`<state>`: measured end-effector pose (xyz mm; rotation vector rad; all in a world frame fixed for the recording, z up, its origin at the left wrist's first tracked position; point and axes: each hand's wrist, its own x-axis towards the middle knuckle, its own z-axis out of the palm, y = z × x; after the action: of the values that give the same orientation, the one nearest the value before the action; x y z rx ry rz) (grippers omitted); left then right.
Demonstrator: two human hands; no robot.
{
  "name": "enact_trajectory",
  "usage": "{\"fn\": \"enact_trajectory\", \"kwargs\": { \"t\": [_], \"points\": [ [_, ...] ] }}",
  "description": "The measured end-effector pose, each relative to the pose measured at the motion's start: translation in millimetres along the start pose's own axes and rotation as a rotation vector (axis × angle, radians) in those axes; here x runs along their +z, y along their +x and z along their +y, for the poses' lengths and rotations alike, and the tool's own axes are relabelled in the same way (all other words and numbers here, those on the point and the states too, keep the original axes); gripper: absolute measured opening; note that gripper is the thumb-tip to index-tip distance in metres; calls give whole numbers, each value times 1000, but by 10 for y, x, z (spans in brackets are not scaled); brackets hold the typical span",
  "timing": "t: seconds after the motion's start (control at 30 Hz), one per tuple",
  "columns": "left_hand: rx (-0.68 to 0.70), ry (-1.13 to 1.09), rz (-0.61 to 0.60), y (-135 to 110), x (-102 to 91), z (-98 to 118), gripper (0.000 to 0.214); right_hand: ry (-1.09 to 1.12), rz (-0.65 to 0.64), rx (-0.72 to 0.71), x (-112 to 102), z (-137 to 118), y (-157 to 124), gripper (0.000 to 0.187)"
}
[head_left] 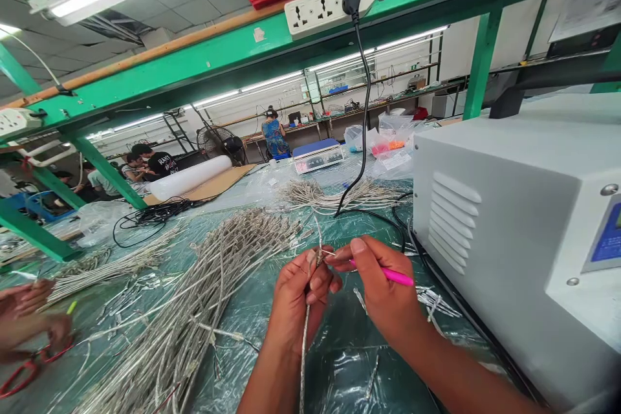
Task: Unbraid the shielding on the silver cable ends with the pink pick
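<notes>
From the head view, your left hand (295, 310) pinches a braided cable (305, 362) upright, its frayed end standing just above your fingers (315, 284) and the rest trailing down below them. Your right hand (383, 288) sits close beside it, its fingers (358, 247) closed on a pink-handled tool (385, 274), whose thin tip seems to reach the cable's end, though that is hard to make out. The step in hand looks like fine work at that end, and it seems to call for a steady pinch while the tip works in. Left of your fingers, a large cable bundle (194, 297) lies on the plastic-covered tabletop (344, 362); a second bundle (334, 195) lies beyond them. Right of them stands a grey machine (495, 220). Far left, a co-worker's hand (29, 330) is near red-handled scissors (29, 369).
</notes>
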<state>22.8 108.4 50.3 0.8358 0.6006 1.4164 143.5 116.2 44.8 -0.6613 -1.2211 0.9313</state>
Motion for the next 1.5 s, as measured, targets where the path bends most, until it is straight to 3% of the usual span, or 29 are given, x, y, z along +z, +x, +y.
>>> {"fn": "enact_trajectory", "kwargs": {
  "t": [0.33, 0.6, 0.8, 1.0, 1.23, 1.5],
  "points": [
    [3, -18, 12, -10, -16, 34, 24, 181, 15, 158, 64, -10, 6, 37],
    [7, -30, -6, 1, -19, 19, 22, 278, 21, 197, 92, 52, 4, 36],
    [47, -41, 0, 5, 2, -1, 21, 304, 18, 127, 60, 27, -23, 38],
    [122, 4, 48, 23, -7, -31, 22, 267, 141, 26, -2, 2, -7, 38],
    [97, 19, 41, 13, 8, -32, 20, 85, 27, -46, -7, -13, -8, 34],
    [90, 16, 37, 14, 1, -29, 20, 45, 15, -45, -7, 9, -29, 32]
  ]
}}
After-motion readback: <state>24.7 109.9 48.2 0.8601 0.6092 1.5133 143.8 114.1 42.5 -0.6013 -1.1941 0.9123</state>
